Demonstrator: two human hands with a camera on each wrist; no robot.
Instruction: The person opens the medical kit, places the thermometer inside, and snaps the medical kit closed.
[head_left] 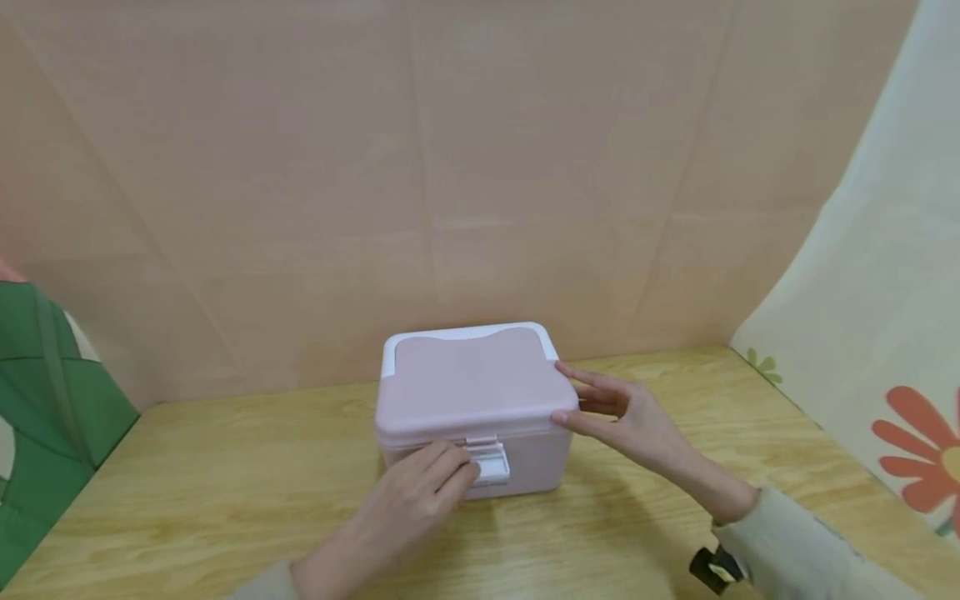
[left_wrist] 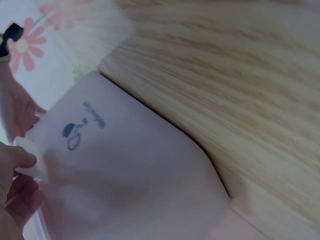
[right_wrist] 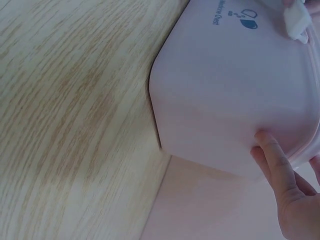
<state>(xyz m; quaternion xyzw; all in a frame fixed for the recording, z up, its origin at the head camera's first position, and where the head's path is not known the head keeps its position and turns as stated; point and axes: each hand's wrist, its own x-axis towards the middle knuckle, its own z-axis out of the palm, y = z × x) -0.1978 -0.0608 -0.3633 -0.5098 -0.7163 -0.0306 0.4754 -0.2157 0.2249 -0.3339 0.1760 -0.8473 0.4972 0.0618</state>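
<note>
A pink medicine box [head_left: 480, 375] with a white-edged lid stands on the table, its lid down. Dark lettering reading "Medicine Chest" [right_wrist: 216, 12] marks its front in the right wrist view. At the front, my left hand [head_left: 420, 492] pinches the white latch [head_left: 491, 465], which is tilted out from the box; thumb and fingers lie on either side of it in the left wrist view. My right hand [head_left: 630, 417] rests against the right side of the box, fingers fairly straight along that side and thumb at the lid's front right corner.
The box stands on a wood-grain table [head_left: 247, 467], close to a plain beige backdrop [head_left: 300, 208]. A white cloth with red flowers [head_left: 915, 450] hangs on the right, and a green patterned cloth [head_left: 52, 433] on the left. A dark strap piece [head_left: 715, 569] sits at the right cuff.
</note>
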